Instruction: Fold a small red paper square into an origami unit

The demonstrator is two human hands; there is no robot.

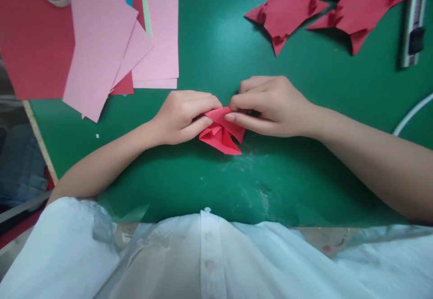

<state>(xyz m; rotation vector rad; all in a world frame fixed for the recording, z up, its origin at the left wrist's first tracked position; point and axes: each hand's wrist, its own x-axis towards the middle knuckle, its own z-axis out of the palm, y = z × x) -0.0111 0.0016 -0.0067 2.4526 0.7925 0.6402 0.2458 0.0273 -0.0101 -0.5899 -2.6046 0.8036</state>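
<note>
Between my two hands, over the green table, is a piece of folded red paper (221, 139) with several creased flaps. My left hand (186, 116) pinches its upper left side, thumb below and fingers curled above. On the upper right, my right hand (270, 107) grips the paper between thumb and curled fingers. The lower flaps stick out toward my body, partly spread apart. My fingers hide the paper's top edge.
Finished-looking red folded paper shapes (291, 8) lie at the back right, beside a utility knife (412, 24). Pink paper sheets (98, 42) overlap a red sheet (37, 42) at the back left. A white cable (411, 114) curves in at the right edge of the green table (209, 28).
</note>
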